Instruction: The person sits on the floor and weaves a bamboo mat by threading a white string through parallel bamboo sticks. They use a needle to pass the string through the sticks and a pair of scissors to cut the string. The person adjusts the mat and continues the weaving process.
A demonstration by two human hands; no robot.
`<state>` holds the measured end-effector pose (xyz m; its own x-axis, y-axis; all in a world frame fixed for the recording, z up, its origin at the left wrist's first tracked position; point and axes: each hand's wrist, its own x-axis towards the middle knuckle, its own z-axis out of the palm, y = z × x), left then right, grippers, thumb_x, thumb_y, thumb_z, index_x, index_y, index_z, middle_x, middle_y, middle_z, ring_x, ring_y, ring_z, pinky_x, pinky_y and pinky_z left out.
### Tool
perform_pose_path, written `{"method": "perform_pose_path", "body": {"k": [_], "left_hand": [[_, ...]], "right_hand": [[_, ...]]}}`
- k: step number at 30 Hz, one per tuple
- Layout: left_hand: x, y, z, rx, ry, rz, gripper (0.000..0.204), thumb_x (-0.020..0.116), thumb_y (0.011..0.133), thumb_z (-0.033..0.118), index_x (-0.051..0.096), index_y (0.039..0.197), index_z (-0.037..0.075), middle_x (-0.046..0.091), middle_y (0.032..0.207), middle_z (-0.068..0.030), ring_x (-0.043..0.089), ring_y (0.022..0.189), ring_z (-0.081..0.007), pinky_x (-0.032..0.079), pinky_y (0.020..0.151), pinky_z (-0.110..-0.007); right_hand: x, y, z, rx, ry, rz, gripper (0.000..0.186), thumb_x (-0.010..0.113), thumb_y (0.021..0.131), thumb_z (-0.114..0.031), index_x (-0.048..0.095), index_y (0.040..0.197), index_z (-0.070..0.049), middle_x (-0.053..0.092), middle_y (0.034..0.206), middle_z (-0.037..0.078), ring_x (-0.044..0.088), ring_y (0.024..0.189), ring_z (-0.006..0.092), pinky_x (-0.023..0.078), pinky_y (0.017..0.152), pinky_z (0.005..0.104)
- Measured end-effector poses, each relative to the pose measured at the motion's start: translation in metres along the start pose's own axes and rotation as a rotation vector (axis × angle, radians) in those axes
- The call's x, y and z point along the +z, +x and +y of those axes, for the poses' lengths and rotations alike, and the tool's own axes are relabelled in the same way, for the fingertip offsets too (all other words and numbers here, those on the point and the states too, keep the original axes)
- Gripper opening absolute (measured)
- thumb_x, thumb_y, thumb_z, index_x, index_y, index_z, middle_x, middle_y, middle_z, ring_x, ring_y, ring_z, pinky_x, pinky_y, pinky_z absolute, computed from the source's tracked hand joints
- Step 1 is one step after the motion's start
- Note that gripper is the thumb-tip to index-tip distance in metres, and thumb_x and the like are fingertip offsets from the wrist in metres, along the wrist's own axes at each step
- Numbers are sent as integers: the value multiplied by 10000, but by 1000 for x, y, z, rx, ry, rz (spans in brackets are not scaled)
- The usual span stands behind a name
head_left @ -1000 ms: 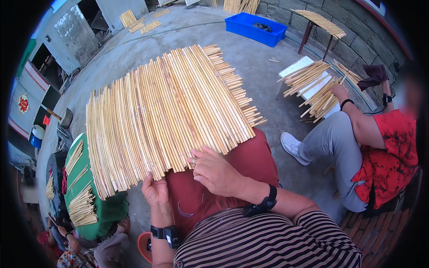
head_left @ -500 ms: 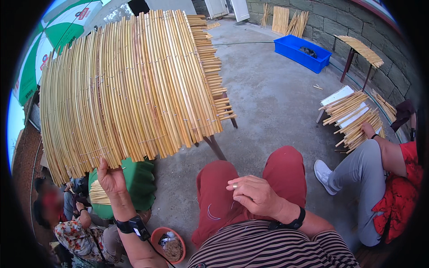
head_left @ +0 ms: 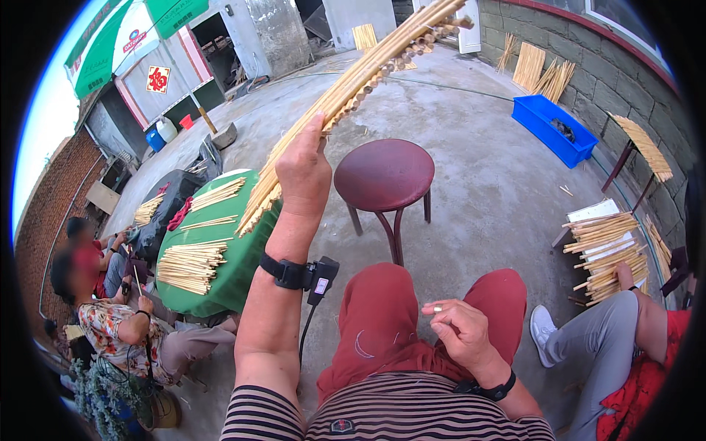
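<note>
My left hand (head_left: 303, 169) is closed around the edge of a mat of tied reed stalks (head_left: 368, 70). The mat is raised and seen nearly edge-on, slanting from the green-covered table up to the far right. Below it stands a round dark red stool (head_left: 384, 174), its seat bare. Over my right thigh hovers my right hand (head_left: 465, 334), with thumb and curled fingers drawn together. Whatever sits in that pinch, if anything, is too small to make out.
Reed bundles (head_left: 193, 266) lie on the green-covered table (head_left: 243, 283) at the left, with people seated beside it. To the right, a person's hand (head_left: 625, 277) rests on reeds (head_left: 603, 246) on a low stand. A blue bin (head_left: 551, 132) stands near the wall.
My left hand has lifted the mat off the stool and tipped it edge-on, moving up and to the right. The stool's seat now shows. My right hand stays near my thigh.
</note>
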<state>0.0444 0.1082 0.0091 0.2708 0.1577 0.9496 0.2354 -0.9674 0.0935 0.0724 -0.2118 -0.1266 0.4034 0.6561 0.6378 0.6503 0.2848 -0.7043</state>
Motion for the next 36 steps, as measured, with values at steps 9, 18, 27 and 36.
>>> {"method": "perform_pose_path", "body": {"k": [9,18,27,36], "left_hand": [[123,-150,83,174,155,-556,465,580,830,74,548,1291,17,543,1300,-222,520,1215,-380,405,1021,-516],[135,-163,118,151,-298,-630,503,597,824,26,530,1322,15,458,1384,-263,433,1316,-432,346,1095,-539],[-53,-177,-3,-227,-29,-336,722,699,875,150,327,1488,66,313,1528,-219,301,1421,-378,264,1142,-489],[-61,-220,-80,-1743,-1450,152,697,542,968,483,294,1476,76,401,1472,-200,437,1338,-356,440,1044,-522]], "right_hand": [[-13,-8,24,121,9,68,57,667,826,-11,610,818,-9,718,887,134,705,852,277,559,740,354],[-14,-5,52,205,82,149,73,616,916,-49,575,873,-7,716,896,146,696,817,248,550,698,323],[-12,2,88,307,193,257,129,566,989,-119,538,922,-13,640,771,100,629,716,159,516,651,269],[5,82,114,15,-285,77,111,561,963,-138,522,933,-38,653,1155,214,583,1171,381,394,1026,494]]}}
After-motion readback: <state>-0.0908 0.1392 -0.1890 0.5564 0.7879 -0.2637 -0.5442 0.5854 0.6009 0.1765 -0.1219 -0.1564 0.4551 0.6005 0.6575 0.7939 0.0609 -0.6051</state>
